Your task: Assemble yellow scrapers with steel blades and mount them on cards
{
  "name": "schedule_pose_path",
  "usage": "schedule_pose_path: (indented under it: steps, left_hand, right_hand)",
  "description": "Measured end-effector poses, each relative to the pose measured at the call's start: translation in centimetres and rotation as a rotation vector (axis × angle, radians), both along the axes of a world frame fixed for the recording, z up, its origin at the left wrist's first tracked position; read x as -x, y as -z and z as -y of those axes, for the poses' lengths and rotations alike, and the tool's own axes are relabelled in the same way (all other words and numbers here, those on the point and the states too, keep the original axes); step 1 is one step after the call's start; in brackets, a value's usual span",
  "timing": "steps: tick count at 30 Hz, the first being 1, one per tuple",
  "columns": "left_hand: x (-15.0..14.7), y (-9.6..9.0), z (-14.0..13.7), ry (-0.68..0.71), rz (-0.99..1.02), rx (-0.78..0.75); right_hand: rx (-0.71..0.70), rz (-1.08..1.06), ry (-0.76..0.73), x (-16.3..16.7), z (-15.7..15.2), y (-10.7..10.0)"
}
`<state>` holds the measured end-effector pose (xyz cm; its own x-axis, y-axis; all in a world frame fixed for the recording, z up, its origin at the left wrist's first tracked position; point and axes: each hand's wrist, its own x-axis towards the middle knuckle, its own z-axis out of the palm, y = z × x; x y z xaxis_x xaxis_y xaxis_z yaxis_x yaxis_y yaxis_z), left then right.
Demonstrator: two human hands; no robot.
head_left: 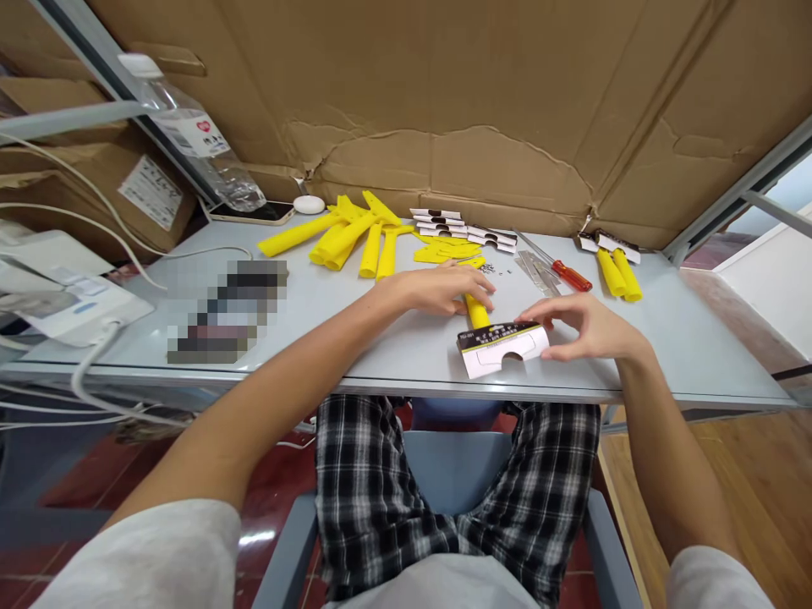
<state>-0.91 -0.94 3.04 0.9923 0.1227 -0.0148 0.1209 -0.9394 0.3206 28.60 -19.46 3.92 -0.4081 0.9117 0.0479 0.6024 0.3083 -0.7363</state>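
Note:
My left hand (444, 288) lies over a yellow plastic handle (476, 311), its fingers and thumb curved around the sides. The near end of the handle meets a folded black-and-white packaging card (503, 348) with a half-round cut-out in its front edge. On the card's right end, my right hand (587, 328) pinches it between thumb and fingers. Small dark screws (487, 268) are scattered just beyond my left hand. Flat yellow plastic pieces (447, 249) lie behind it. Thin clear-looking strips (538, 272) rest near a red-handled screwdriver (572, 276).
Several yellow handles (342, 239) are piled at the back left, with stacked folded cards (437, 222) beside them. Two carded handles (617, 272) lie at the right. A plastic bottle (200, 135) leans over a phone (254, 211). White cables (95, 355) cross the left edge.

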Motion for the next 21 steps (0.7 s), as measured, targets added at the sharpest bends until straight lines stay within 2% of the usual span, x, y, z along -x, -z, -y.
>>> schedule_pose_path:
  steps: [6, 12, 15, 21]
  left_hand:
    - [-0.4, 0.5, -0.2, -0.019, 0.033, 0.035]
    - [-0.4, 0.7, -0.4, 0.018, 0.076, 0.051]
    - [-0.4, 0.6, -0.2, 0.012, 0.08, 0.053]
    - [-0.6, 0.3, 0.2, -0.011, 0.047, 0.053]
  right_hand:
    - [0.117, -0.019, -0.064, 1.7, 2.4, 1.1]
    - [0.013, -0.076, 0.11, 3.0, 3.0, 2.2]
    - [-0.041, -0.149, 0.139, 3.2, 3.0, 3.2]
    - [-0.143, 0.007, 0.162, 4.5, 3.6, 3.4]
